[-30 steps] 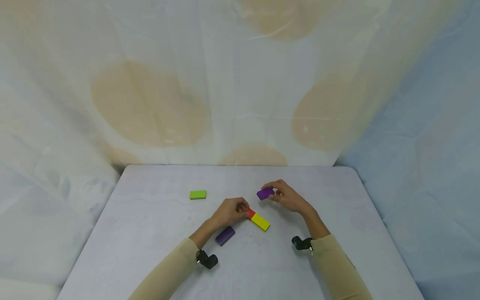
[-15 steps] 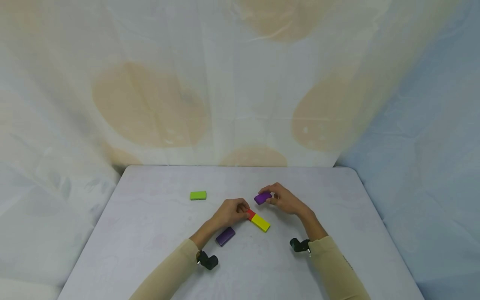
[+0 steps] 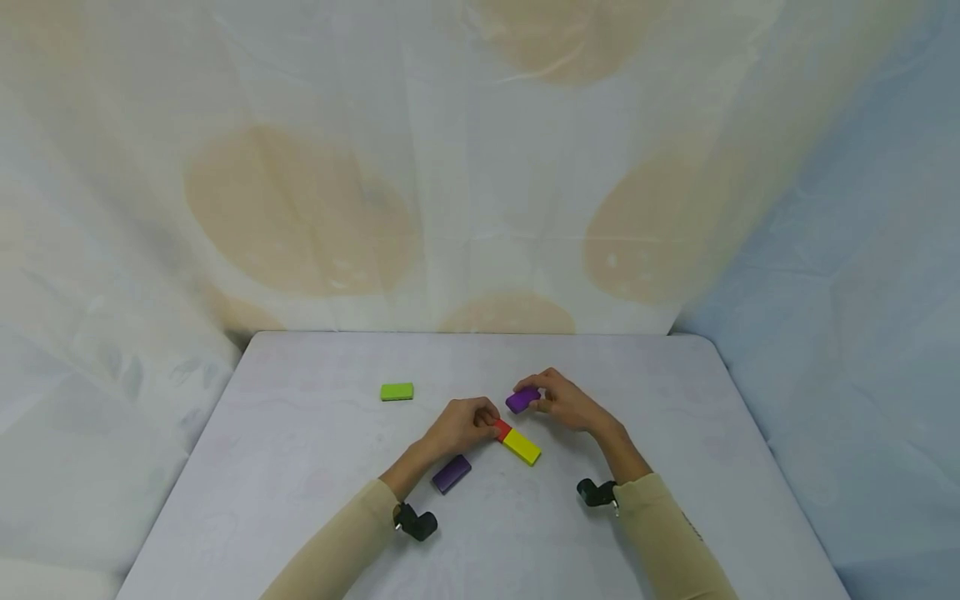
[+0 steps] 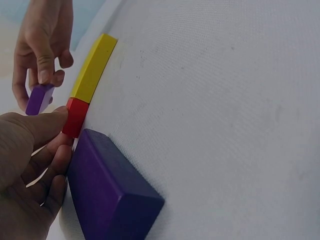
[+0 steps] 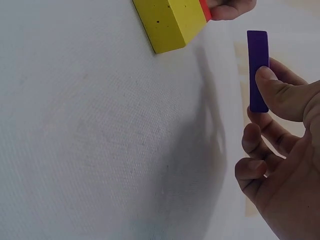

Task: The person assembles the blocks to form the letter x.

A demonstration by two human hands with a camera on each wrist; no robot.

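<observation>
A red block (image 3: 501, 429) and a yellow block (image 3: 521, 447) lie end to end on the white table (image 3: 300, 467). My left hand (image 3: 463, 422) pinches the red block (image 4: 75, 117) at its near end, beside the yellow block (image 4: 92, 67). My right hand (image 3: 562, 402) pinches a small purple block (image 3: 522, 399) between thumb and fingers, lifted just above and behind the red one. The same purple block (image 5: 258, 70) shows edge-on under my right thumb (image 5: 280, 95), with the yellow block (image 5: 167, 22) beyond it. A second, darker purple block (image 3: 451, 472) lies by my left wrist and looms large (image 4: 107, 192) in the left wrist view.
A green block (image 3: 396, 391) lies alone toward the table's back left. A patterned cloth backdrop (image 3: 480, 167) hangs behind the table's far edge. Bare tabletop (image 3: 712, 433) spreads to the right and in front of my arms.
My right hand has carried the small purple block down and to the left, closer to the red block. My left hand has stayed on the red block.
</observation>
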